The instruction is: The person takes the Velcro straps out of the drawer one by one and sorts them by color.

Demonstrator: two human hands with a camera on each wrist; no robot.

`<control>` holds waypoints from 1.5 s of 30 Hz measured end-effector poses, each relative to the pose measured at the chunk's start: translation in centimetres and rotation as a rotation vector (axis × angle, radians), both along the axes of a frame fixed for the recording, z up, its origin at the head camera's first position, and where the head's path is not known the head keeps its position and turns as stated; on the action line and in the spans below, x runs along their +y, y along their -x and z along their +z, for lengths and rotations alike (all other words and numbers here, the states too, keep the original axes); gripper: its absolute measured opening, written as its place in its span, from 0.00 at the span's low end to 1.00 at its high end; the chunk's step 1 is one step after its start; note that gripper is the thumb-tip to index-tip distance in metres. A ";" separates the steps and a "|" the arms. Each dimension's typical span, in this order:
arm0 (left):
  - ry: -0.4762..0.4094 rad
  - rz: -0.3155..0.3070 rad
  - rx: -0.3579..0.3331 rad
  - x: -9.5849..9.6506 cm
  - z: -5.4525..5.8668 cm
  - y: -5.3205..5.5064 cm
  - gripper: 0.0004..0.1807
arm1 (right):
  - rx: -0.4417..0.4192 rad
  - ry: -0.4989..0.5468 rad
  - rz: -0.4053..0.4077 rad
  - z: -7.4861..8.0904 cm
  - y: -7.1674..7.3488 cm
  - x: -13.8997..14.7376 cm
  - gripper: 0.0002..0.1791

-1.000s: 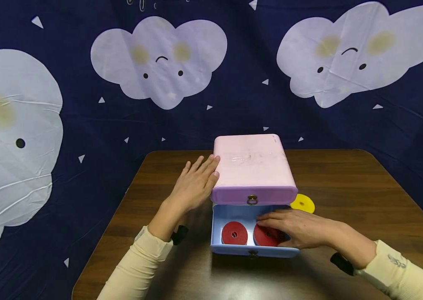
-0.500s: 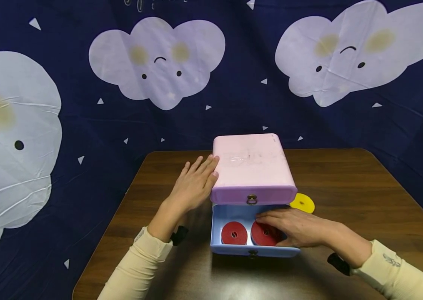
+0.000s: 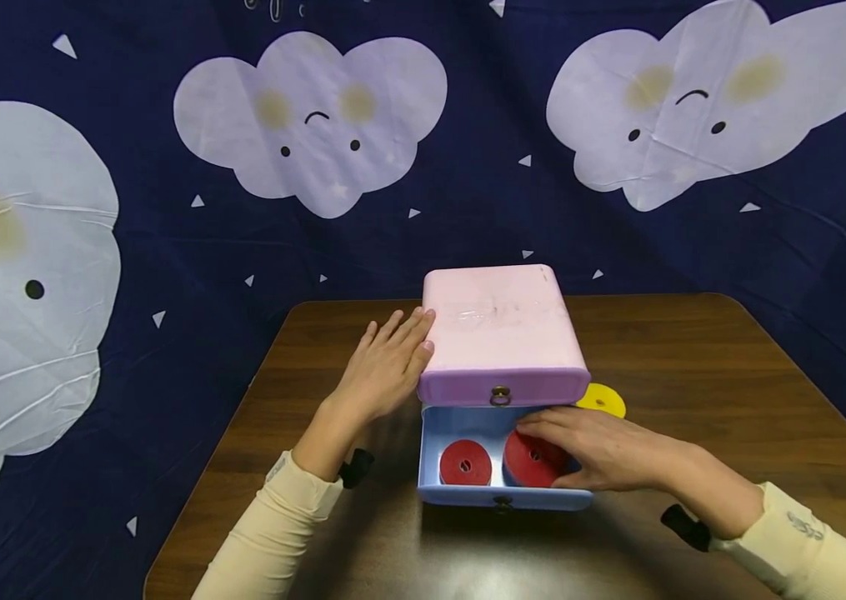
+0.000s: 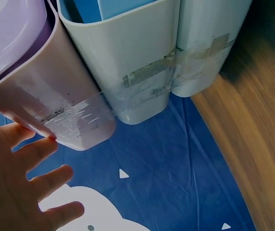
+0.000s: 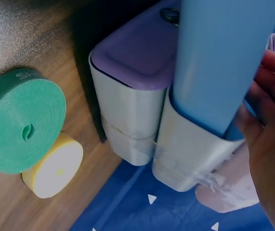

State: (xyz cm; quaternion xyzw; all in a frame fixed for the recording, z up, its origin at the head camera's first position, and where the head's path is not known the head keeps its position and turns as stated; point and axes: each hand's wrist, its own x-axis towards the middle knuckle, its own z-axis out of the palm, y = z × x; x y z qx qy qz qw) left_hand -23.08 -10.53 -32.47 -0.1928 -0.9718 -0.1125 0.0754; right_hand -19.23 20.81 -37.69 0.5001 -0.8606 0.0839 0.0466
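Note:
A stacked drawer unit has a pink top box (image 3: 498, 321) with a purple front. Below it a blue drawer (image 3: 433, 433) is pulled out. My left hand (image 3: 381, 367) rests its outstretched fingers against the left side of the pink box; in the left wrist view the fingertips touch its wall. Inside the drawer a red tape roll (image 3: 465, 463) lies at the left. My right hand (image 3: 610, 450) holds a second red tape roll (image 3: 533, 458) at the right, thumb in front and fingers behind. In the right wrist view the blue drawer hides that roll.
A yellow roll (image 3: 603, 400) lies on the wooden table (image 3: 700, 367) right of the unit. A green roll (image 5: 26, 125) leans or lies against it. The lowest drawer, with a purple front (image 5: 137, 53), is closed. A dark blue cloud-print cloth (image 3: 483, 183) hangs behind.
The right red roll shifted slightly left, then a little back and right with my right hand. My left hand stayed against the pink box.

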 end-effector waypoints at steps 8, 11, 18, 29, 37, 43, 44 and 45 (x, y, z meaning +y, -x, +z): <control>-0.010 -0.002 -0.008 -0.2 -0.1 0.0 0.29 | -0.010 -0.007 -0.082 1.7 -0.8 0.8 0.39; -0.014 -0.001 -0.005 -0.3 -0.2 0.1 0.29 | 0.014 0.003 -0.094 2.4 -1.1 1.3 0.38; -0.011 0.001 -0.008 -0.5 -0.2 0.0 0.28 | 0.153 0.104 -0.042 3.3 -2.0 2.6 0.39; -0.011 -0.010 -0.002 -0.4 -0.2 0.1 0.29 | 0.256 0.209 -0.081 3.5 -4.8 5.6 0.42; -0.012 -0.016 0.002 -0.3 -0.1 0.2 0.29 | 0.217 0.221 -0.213 1.5 -6.6 7.2 0.44; -0.020 -0.021 -0.003 -0.2 -0.1 0.2 0.29 | 0.241 0.267 -0.300 -0.9 -7.7 7.7 0.45; -0.023 -0.022 -0.003 -0.2 -0.1 0.1 0.29 | 0.253 0.271 -0.312 -1.4 -7.9 7.8 0.45; -0.025 -0.022 -0.005 -0.2 -0.1 0.1 0.29 | 0.260 0.277 -0.324 -1.9 -8.0 7.8 0.45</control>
